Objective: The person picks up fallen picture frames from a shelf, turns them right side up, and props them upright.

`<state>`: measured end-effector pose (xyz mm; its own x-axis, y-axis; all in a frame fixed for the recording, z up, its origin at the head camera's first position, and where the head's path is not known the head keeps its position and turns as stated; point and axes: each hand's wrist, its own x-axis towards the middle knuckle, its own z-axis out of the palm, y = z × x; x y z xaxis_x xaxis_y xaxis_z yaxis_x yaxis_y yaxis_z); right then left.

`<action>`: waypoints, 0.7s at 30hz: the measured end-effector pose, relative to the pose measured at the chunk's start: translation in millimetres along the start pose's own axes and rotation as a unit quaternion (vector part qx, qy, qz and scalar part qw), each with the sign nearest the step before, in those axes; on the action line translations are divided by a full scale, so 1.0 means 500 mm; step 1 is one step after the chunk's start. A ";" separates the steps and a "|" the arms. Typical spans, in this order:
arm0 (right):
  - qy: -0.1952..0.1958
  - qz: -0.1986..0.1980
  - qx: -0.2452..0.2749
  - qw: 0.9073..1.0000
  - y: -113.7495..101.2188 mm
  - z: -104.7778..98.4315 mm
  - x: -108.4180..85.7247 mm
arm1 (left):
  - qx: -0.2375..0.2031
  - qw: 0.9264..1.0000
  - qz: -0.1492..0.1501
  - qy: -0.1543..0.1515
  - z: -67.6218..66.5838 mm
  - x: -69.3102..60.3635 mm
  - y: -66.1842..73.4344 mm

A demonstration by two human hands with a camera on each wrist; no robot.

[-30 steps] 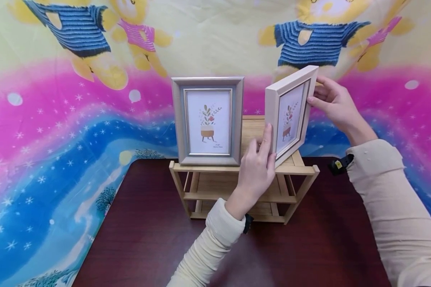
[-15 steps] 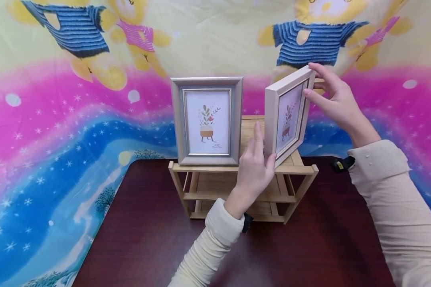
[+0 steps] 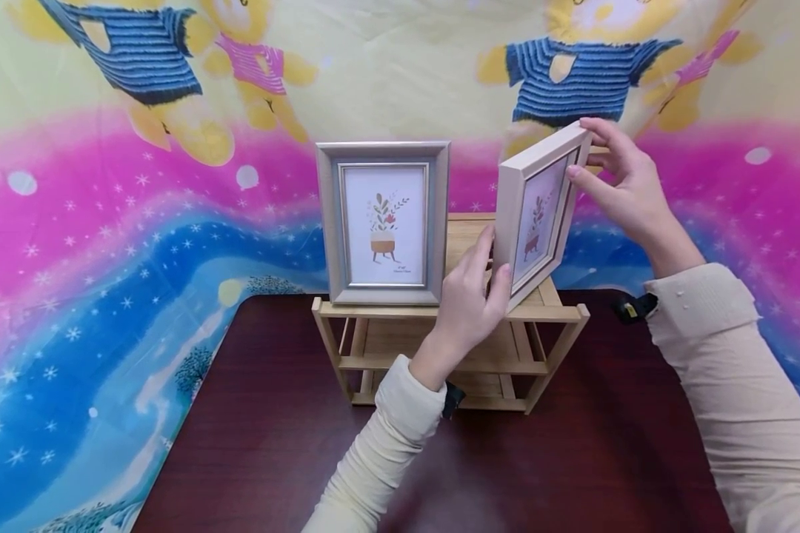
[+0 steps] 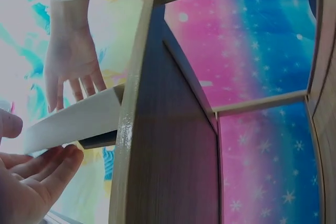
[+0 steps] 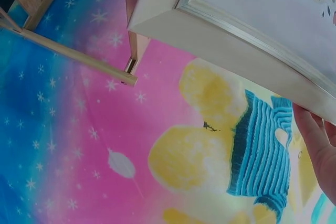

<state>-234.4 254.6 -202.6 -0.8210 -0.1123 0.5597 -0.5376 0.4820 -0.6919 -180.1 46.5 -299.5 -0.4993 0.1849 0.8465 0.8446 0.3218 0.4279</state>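
On the right of a wooden shelf's top tier (image 3: pixel 470 244) stands a pale picture frame (image 3: pixel 510 200), turned at an angle, with a potted-plant print. My right hand (image 3: pixel 630 189) pinches its far upper corner, thumb on the front and a finger over the top. At its near side edge is my left hand (image 3: pixel 473 292); the thumb touches the front side and the fingers reach behind. The left wrist view shows that frame's edge (image 4: pixel 79 119) between left thumb and fingers. A second, grey-silver picture frame (image 3: pixel 329 222) with the same print stands upright on the left, facing forward.
The shelf has lower tiers (image 3: pixel 400 363) and stands on a dark red-brown table (image 3: pixel 273 444). Behind it hangs a colourful cloth (image 3: pixel 387 66) printed with bears and snowflakes. The two frames stand close together, with a narrow gap between them.
My right hand has shifted up to the frame's top corner. My left index finger straightened away from the edge, then bent back toward it. The angled frame has moved slightly right.
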 end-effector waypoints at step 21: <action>-0.036 -0.018 0.088 0.995 -0.005 0.016 0.019 | -0.053 0.997 0.011 0.051 0.014 0.004 0.002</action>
<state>-242.7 245.3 -199.2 -0.8090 -0.1920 0.5555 -0.5868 0.3183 -0.7445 -181.7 53.7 -299.6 -0.4635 0.0936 0.8811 0.8731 0.2182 0.4361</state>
